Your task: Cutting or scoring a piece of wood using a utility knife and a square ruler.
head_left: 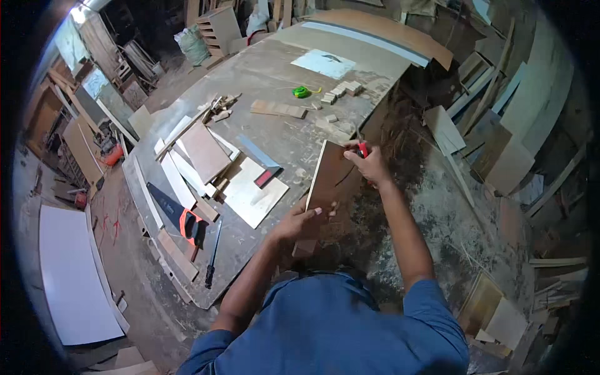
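Brown board between left hand and right hand.

No labels, signs or screens; one whitish-green sack at bench's far end (contents unclear).

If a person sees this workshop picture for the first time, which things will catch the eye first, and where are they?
At the centre, the left hand steadies a brown board at the bench edge, while the right hand holds a red tool at its top corner. On the bench, left of the board, lies a handsaw with an orange and black handle. Farther back sits a bright green tape measure.
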{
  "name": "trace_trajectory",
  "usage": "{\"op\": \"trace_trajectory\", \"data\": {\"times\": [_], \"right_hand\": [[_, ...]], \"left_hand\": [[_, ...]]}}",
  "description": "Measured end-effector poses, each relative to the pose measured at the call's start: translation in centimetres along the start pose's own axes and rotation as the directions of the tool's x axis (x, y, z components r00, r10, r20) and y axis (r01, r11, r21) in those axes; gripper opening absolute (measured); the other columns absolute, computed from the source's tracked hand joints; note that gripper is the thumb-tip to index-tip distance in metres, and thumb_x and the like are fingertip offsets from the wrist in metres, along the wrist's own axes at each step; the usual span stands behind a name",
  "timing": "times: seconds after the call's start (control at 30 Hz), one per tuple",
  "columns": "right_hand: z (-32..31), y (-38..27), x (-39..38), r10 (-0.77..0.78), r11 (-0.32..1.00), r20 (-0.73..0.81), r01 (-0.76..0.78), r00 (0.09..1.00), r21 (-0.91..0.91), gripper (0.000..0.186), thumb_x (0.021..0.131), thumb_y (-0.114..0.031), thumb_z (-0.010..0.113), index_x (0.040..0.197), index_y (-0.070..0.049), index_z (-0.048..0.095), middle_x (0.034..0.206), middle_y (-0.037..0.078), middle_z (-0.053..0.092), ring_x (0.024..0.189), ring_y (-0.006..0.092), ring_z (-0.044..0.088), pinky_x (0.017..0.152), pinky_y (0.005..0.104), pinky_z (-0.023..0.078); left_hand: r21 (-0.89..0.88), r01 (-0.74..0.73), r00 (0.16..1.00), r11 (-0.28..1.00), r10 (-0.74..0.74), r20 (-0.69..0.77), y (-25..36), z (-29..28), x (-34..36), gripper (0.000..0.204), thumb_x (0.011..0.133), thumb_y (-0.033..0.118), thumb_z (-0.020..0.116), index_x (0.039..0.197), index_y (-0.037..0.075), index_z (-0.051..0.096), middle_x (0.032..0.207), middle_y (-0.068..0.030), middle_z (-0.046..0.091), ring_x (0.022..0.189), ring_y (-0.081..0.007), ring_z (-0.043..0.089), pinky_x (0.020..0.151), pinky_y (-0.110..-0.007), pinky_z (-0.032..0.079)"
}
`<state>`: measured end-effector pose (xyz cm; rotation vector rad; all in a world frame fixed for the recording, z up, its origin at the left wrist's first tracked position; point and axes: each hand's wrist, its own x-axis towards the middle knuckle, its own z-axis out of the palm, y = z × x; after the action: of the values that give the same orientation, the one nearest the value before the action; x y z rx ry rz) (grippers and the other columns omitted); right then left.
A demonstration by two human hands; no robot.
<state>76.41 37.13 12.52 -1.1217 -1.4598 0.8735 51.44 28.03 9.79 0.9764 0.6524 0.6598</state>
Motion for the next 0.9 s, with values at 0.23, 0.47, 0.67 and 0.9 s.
{"op": "trace_trajectory", "data": {"times": [0.23,0.47,0.67,0.9], "right_hand": [[5.1,-2.5,1.6,0.046,0.938,0.076,-0.016,0.996,-0.347,0.036,0.088,-0.034,0.069,0.08,0.001,0.062,0.073,0.003,0.059,0.072,0.0096,0.053,0.065,0.031,0.046],[8.0,-7.4,1.6,-0.159,0.728,0.15,0.218,0.976,-0.65,0.053,0.084,-0.051,0.067,0.071,0.0,0.058,0.065,0.023,0.059,0.064,0.0409,0.061,0.057,0.0468,0.046],[7.3,-6.7,1.0,-0.349,0.635,0.097,0.311,0.932,-0.708,0.052,0.083,-0.055,0.066,0.076,-0.004,0.057,0.066,0.019,0.06,0.066,0.0391,0.063,0.057,0.0475,0.048],[7.9,-7.7,-0.4,-0.378,0.525,0.106,0.307,0.92,-0.794,0.061,0.081,-0.066,0.06,0.073,-0.005,0.052,0.063,0.015,0.057,0.062,0.0377,0.062,0.055,0.0468,0.048]], "left_hand": [[0.124,0.006,0.99,0.992,0.012,-0.141,1.6,-3.9,-2.2,0.053,0.098,0.04,0.049,0.139,0.006,0.041,0.117,-0.0063,0.054,0.102,-0.0178,0.052,0.09,-0.035,0.044],[0.4,-0.167,0.963,0.901,0.237,-0.132,4.2,-6.2,-2.1,0.071,0.098,0.033,0.05,0.153,0.004,0.016,0.15,-0.0153,0.033,0.135,-0.0253,0.035,0.108,-0.034,0.031],[0.639,-0.266,0.879,0.721,0.454,-0.146,4.7,-6.3,-2.0,0.087,0.078,0.022,0.08,0.145,-0.002,0.032,0.139,-0.0185,0.046,0.129,-0.0263,0.045,0.107,-0.036,0.036],[0.462,-0.297,0.902,0.835,0.404,-0.15,5.3,-6.1,-3.0,0.069,0.077,0.016,0.079,0.133,-0.002,0.044,0.122,-0.0151,0.057,0.113,-0.0215,0.056,0.098,-0.034,0.044]]}}
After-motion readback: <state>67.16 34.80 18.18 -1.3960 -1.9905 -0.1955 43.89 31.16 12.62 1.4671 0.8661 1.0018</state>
